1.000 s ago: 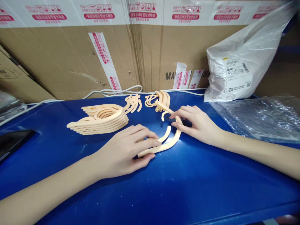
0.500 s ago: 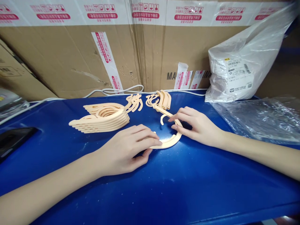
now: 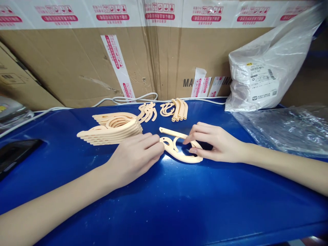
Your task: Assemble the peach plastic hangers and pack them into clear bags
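Head view: a black phone lay at the far left of the blue worktop. A white cable ran along the back edge under the cardboard boxes. A stack of peach hangers sat flat left of centre, just behind the left hand.

The left hand rested palm down. Its fingers were held close together and slightly curled, with the tips touching the left loop end of the loose hanger. Two small clusters of peach hook pieces lay behind, near the cable and apart from the hands.

The loose hanger lay flat on the worktop at centre, between both hands. Its straight arm angled back-left and its curved part was nearest the camera.

The right hand came in from the right. Its fingers were bent, with thumb and index pinching the right part of the loose hanger. The other fingers were tucked behind; I couldn't tell whether they touched it.

A white plastic bag with a label leaned on the boxes at back right. A clear plastic bag lay crumpled in front of it, well apart from the hanger.
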Motion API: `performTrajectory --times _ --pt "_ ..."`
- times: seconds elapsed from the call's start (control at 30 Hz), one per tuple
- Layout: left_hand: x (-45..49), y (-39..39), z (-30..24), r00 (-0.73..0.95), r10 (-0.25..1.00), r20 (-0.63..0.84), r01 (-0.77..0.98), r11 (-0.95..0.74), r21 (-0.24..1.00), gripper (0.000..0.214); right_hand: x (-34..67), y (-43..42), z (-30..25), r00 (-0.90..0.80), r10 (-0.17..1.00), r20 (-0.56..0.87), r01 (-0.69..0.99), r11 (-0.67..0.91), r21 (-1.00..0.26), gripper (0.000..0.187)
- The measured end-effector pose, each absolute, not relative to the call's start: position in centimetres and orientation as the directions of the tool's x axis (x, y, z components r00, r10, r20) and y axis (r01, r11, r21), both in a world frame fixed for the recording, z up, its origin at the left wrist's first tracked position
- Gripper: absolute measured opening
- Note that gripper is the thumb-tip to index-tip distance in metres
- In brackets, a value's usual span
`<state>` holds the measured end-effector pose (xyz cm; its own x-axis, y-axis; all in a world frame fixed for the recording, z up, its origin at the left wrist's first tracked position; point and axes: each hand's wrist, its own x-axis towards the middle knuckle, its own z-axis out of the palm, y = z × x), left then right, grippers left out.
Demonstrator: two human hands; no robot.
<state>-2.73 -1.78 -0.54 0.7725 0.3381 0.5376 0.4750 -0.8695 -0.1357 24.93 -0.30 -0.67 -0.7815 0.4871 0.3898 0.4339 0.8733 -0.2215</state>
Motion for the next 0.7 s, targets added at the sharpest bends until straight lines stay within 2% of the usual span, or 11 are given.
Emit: performTrajectory --times 0.17,0.43,0.57,0.7 --pt "-2.51 -1.91 -0.68 0.751 0.417 0.512 0.493 -0.870 -0.015 0.033 24.99 -0.34 -0.68 -0.789 0.478 0.387 0.414 0.878 -0.239 0.023" --pt "-2.50 -1.99 -0.57 0.720 0.495 0.487 0.523 -0.848 0.087 0.030 25.10 -0.49 -0.66 -0.804 0.435 0.406 0.383 0.900 -0.207 0.023" --pt "-2.56 -1.89 -0.70 0.734 0.506 0.453 0.524 -0.846 0.098 0.027 25.26 -0.59 -0.72 -0.824 0.365 0.433 0.329 0.931 -0.159 0.031" --pt "-2.65 -1.65 -0.84 0.708 0.572 0.415 0.556 -0.813 0.172 0.025 25.19 -0.84 -0.72 -0.868 0.255 0.426 0.250 0.966 -0.068 0.041"
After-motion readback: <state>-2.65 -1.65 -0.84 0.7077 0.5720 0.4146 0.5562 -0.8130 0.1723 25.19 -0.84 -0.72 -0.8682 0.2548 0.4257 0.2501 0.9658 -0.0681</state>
